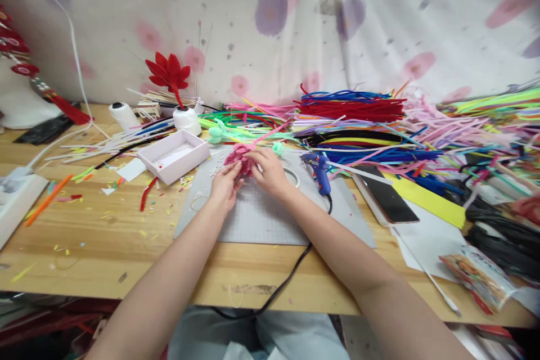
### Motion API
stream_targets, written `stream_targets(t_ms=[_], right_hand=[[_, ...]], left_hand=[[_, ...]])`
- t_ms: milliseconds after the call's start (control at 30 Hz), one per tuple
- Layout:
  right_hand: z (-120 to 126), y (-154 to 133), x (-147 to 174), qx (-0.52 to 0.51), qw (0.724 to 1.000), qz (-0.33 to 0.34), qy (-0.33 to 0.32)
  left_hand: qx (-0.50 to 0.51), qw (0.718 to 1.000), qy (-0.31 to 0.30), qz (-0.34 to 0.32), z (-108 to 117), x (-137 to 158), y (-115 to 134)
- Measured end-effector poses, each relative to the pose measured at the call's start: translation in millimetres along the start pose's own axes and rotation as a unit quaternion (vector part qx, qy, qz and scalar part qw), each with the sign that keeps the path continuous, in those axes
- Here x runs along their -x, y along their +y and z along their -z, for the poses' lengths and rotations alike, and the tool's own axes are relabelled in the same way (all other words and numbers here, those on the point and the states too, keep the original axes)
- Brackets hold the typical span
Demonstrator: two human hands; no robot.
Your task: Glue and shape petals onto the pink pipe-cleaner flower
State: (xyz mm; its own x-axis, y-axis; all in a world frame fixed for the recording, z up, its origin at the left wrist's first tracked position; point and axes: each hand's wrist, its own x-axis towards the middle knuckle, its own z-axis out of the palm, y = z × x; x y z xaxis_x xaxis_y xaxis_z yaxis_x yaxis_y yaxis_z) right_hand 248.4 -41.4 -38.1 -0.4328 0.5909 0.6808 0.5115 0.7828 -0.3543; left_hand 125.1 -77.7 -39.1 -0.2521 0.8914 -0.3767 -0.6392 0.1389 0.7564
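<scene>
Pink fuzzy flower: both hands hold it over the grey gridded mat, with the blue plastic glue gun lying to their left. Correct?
Wrong side: the head view shows the blue plastic glue gun to the right of the left hand and right hand. They do hold the pink fuzzy flower over the grey gridded mat.

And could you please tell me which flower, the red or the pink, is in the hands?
The pink flower, held between the left hand and right hand over the grey mat; the red flower stands in a white spool, touched by neither.
</scene>
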Motion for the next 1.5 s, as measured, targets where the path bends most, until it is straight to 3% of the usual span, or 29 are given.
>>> stream_targets(t_ms=[100, 333, 567, 1500], right_hand=[[-5, 4, 3, 0.018, 1.000, -0.010, 0.003], [0, 4, 9, 0.072, 0.995, -0.068, -0.028], [0, 3, 12, 0.063, 0.994, -0.059, -0.060], [-3, 7, 13, 0.082, 0.991, -0.040, -0.098]], left_hand=[[0.017, 1.000, 0.015, -0.006, -4, 4, -2], [0.050, 0.999, -0.020, 0.004, -6, 2, -4], [0.070, 0.997, -0.040, 0.011, 0, -5, -10], [0.120, 0.991, -0.016, 0.058, -8, -9, -13]])
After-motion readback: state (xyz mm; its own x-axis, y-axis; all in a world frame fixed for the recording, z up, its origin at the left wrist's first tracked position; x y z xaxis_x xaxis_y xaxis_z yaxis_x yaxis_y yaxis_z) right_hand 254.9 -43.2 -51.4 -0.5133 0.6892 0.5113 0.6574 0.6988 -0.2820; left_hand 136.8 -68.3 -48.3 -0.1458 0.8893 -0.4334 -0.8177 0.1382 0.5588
